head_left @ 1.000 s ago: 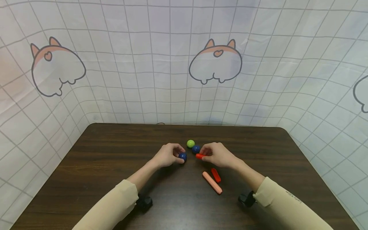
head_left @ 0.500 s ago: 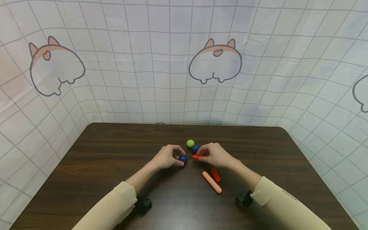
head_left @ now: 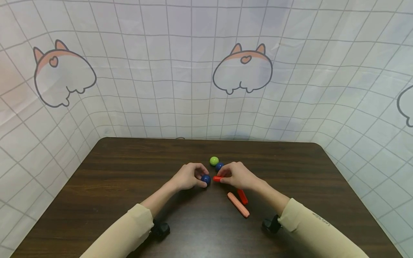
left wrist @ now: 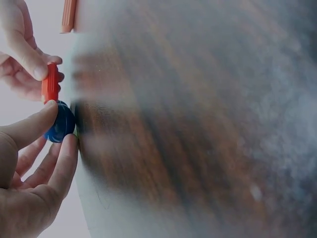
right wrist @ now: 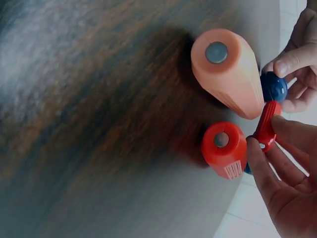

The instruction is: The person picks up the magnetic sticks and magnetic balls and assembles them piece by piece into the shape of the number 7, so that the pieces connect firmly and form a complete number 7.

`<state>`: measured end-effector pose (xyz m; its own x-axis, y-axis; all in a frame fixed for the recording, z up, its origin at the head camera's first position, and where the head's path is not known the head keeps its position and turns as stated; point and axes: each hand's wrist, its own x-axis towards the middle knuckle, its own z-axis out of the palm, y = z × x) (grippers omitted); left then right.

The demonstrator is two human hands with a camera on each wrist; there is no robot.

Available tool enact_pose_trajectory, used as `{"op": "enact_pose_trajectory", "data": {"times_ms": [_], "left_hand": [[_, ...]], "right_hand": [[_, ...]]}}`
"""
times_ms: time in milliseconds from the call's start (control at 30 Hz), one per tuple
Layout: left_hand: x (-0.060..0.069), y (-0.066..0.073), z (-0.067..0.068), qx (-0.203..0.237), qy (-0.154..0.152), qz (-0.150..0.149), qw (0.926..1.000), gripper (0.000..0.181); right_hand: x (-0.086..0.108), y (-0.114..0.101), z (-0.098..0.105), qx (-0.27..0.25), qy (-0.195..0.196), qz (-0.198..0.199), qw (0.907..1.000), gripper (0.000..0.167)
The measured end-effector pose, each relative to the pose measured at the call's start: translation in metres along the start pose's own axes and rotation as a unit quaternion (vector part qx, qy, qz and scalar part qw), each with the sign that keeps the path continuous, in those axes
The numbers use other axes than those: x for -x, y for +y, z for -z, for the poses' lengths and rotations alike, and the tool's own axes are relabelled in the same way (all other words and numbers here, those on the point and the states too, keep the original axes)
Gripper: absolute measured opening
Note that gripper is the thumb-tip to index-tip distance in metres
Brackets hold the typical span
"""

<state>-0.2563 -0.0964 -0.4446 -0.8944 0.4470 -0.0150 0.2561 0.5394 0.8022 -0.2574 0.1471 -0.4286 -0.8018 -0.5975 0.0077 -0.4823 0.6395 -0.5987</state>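
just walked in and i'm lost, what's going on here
A person pinches a dark blue ball in the left grip and a red rod in the right grip, one end pointed at that ball; whether the two touch is hard to tell. Beyond them on the table lie a green ball and a second blue ball; nearer the person are a second red rod and a longer peach rod.

Head view, high, forward-down; wrist views, close, sharing held blue ball [right wrist: 274, 88]
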Motion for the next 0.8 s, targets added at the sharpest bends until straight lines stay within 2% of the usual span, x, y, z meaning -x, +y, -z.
{"op": "enact_pose_trajectory", "data": {"times_ms": [300,800], "left_hand": [[0.0000,0.0010,-0.0011,0.001,0.000,0.004,1.0000,0.030],[-0.0014,-0.0020,-0.0006,-0.015,-0.013,-0.023,0.9996,0.029]], "right_hand": [[-0.0020,-0.0033,-0.0045,0.007,0.009,0.012,0.9999,0.011],[0.0007,-0.0043,-0.0051,0.001,0.013,0.001,0.9999,0.011]]}}
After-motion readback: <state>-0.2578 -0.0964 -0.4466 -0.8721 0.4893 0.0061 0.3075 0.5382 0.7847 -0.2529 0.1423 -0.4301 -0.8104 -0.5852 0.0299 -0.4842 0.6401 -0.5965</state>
